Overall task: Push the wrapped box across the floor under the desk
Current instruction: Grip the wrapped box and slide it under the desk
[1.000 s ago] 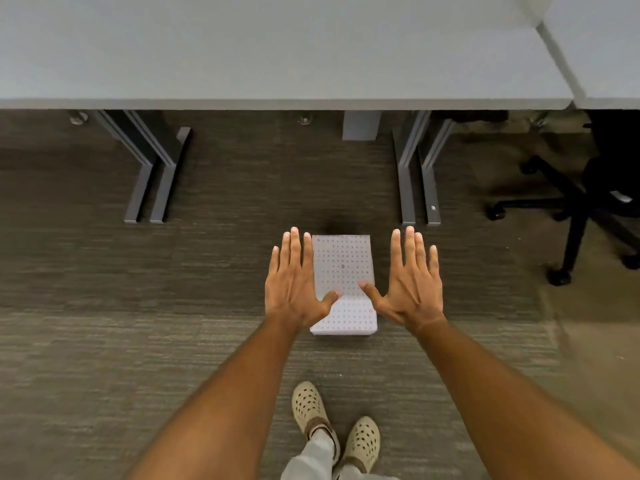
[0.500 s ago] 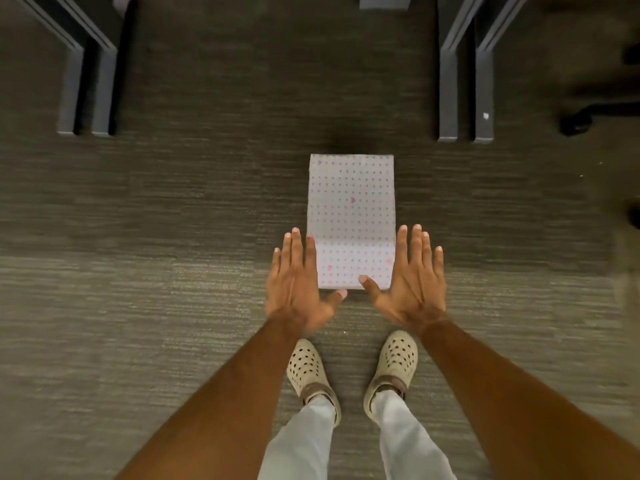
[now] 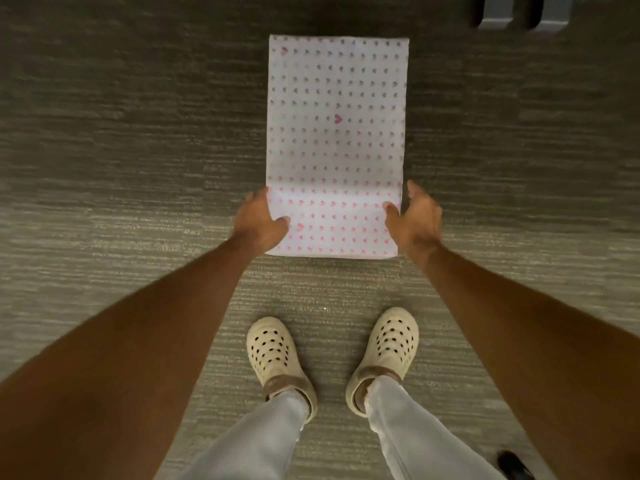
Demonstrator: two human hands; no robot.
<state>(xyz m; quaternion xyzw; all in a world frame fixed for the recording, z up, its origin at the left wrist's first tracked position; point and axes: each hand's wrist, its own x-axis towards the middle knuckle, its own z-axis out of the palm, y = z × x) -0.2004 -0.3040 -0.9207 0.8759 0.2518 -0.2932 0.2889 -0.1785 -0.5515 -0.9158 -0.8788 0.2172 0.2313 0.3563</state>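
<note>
The wrapped box point(image 3: 336, 133) is a white rectangle printed with small pink hearts, lying flat on the grey carpet in the upper middle of the view. My left hand point(image 3: 260, 220) grips its near left corner, thumb on the near face and fingers down the left side. My right hand point(image 3: 414, 216) holds the near right corner the same way, thumb on the box and fingers around the right edge. The desk top is out of view.
The grey feet of a desk leg point(image 3: 509, 12) show at the top right, beyond the box. My two cream clogs point(image 3: 273, 355) stand on the carpet just behind the box. A small dark object point(image 3: 512, 465) lies at the bottom right.
My view has dropped closer to the floor and the desk top has left the frame. Both hands went from flat and spread above the box to gripping its near corners.
</note>
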